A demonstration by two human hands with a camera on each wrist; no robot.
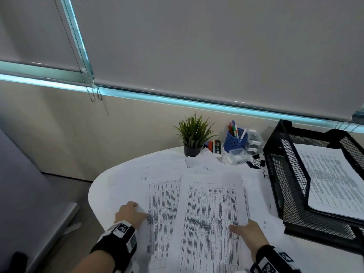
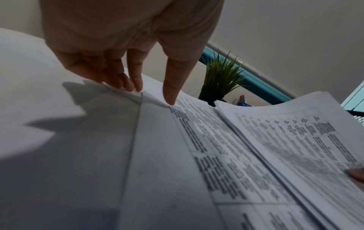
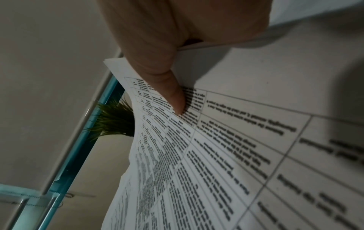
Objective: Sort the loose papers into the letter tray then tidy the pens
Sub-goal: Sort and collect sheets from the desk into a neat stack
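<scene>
Loose printed sheets point(image 1: 163, 196) lie spread over the white round table point(image 1: 110, 186). My left hand point(image 1: 131, 210) pinches the left edge of one sheet point(image 2: 197, 140), fingers point(image 2: 135, 84) at its raised corner and thumb on top. To the right, my right hand point(image 1: 246, 230) grips a stack of printed sheets point(image 1: 210, 213), thumb point(image 3: 174, 96) on top and the fingers hidden beneath; the stack point(image 3: 216, 155) curves upward. The black mesh letter tray point(image 1: 285, 184) stands at the right with papers point(image 1: 331, 178) in it. Pens point(image 1: 234, 129) stand in a blue mesh cup point(image 1: 235, 141).
A small potted plant point(image 1: 194, 134) stands at the back of the table beside small boxes point(image 1: 216, 147) and a clear box point(image 1: 238, 157). Black binder clips point(image 1: 258, 162) lie near the tray. The table's curved edge point(image 1: 92, 192) drops to the floor on the left.
</scene>
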